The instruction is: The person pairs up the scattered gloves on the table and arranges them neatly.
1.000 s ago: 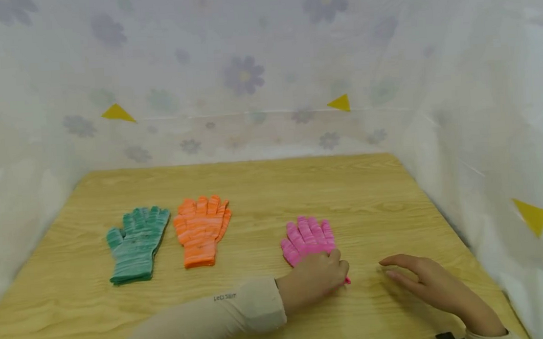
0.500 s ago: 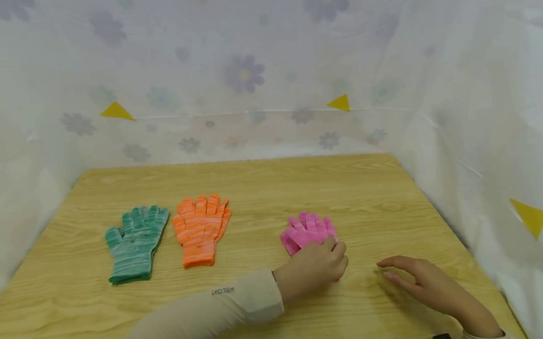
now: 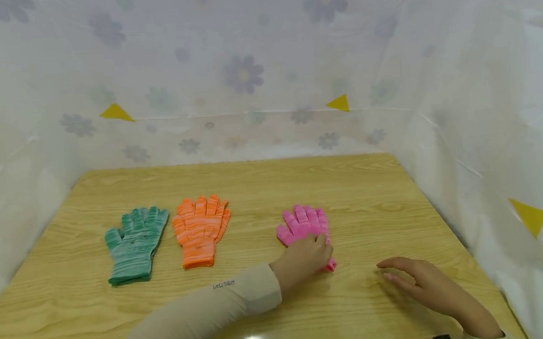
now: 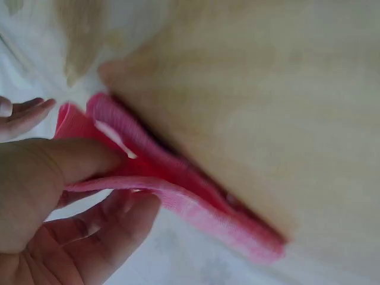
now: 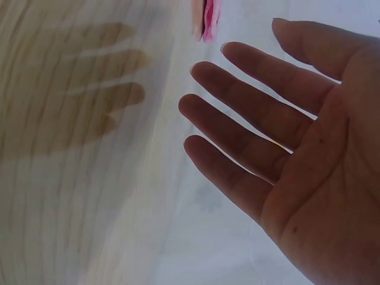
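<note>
A pink knit glove (image 3: 304,224) lies on the table right of centre, its fingers pointing away from me. My left hand (image 3: 304,257) pinches its cuff; in the left wrist view the thumb is inside the cuff opening and the fingers (image 4: 119,237) are beneath the upper layer of the glove (image 4: 219,222). The left hand covers part of the glove's palm in the head view. To the right, my right hand (image 3: 425,284) hovers over the table with relaxed, extended fingers and holds nothing, as the right wrist view of the hand (image 5: 285,136) shows.
An orange glove (image 3: 201,229) and a green glove (image 3: 137,245) lie flat at the left of the wooden table (image 3: 253,178). White floral sheeting (image 3: 246,130) encloses the back and sides. Yellow triangles (image 3: 339,103) mark the sheeting.
My left hand has shifted slightly left and away from me with the pink glove. The glove's fingers bunched midway and now lie spread again. The right hand has stayed nearly still.
</note>
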